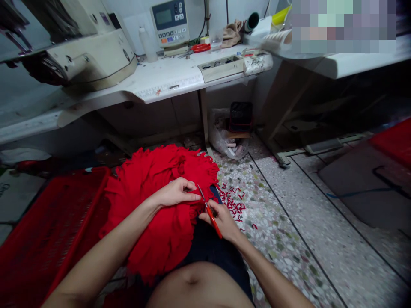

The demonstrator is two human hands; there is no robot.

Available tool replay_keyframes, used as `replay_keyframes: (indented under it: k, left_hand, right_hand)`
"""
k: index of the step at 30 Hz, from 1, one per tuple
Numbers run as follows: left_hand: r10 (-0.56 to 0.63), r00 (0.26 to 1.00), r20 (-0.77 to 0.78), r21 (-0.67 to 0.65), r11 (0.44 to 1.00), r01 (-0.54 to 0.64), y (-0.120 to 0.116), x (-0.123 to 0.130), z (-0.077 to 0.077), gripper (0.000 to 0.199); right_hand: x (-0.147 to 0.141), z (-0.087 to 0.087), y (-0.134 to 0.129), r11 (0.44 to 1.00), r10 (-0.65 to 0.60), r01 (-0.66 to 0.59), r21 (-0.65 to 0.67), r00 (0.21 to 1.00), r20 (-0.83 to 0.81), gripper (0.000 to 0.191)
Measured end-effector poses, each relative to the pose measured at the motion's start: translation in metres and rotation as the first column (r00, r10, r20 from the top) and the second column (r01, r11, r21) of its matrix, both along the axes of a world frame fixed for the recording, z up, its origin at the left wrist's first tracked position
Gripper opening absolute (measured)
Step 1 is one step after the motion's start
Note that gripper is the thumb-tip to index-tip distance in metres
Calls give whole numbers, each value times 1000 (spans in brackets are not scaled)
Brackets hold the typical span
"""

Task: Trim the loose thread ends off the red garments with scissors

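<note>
A large heap of red fabric pieces (157,171) with fringed edges lies over my lap. My left hand (178,191) pinches the edge of one red piece between thumb and fingers. Orange-handled scissors (213,220) are in my right hand (221,218), its fingers wrapped round the handles. The metal blades point up and away from me, at the fabric edge just right of my left fingertips. Part of the blades is against the red cloth, so how far they are apart is hard to tell.
Curled red scraps (233,203) lie on the speckled floor to the right. A red plastic crate (58,231) stands at the left. Ahead, a white worktable (173,77) carries a sewing machine (96,55) and a control panel (171,25); a plastic bag (224,137) sits below.
</note>
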State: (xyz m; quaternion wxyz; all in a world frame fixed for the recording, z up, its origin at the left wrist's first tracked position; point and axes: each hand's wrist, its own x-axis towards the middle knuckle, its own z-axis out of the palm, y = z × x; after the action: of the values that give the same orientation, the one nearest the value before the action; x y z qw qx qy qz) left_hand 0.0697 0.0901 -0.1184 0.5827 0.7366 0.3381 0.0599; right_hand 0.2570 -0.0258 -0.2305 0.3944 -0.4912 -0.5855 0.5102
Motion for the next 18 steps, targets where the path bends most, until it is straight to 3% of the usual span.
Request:
replay_keyframes:
  k: [5, 8, 10, 12, 14, 16, 18]
  left_hand:
    - [-83, 996, -31, 103, 991, 85, -4, -12, 13, 33]
    - [-195, 976, -101, -114, 976, 183, -6, -30, 26, 36]
    - [-135, 979, -150, -198, 975, 104, -3, -41, 30, 39]
    - [60, 982, -179, -81, 994, -75, 4, -45, 29, 40]
    - [252, 958, -136, 145, 962, -232, 13, -43, 23, 36]
    - [311, 946, -87, 346, 900, -264, 22, -35, 12, 30]
    - [298, 949, -102, 488, 846, -213, 29, -23, 1, 29]
  right_hand:
    - [-2, -24, -17, 995, -87, 83, -63, 994, -64, 54]
    - [0, -35, -30, 975, -170, 150, -161, 978, -119, 56]
    - [4, -37, -34, 953, -215, 177, -245, 967, -138, 57]
    - [8, -35, -33, 937, -241, 191, -293, 960, -145, 58]
    - [10, -31, -28, 934, -255, 203, -295, 955, -150, 58]
    - [9, -28, -20, 934, -264, 211, -289, 951, -160, 58]
    - [6, -26, -14, 934, -268, 209, -290, 947, -179, 57]
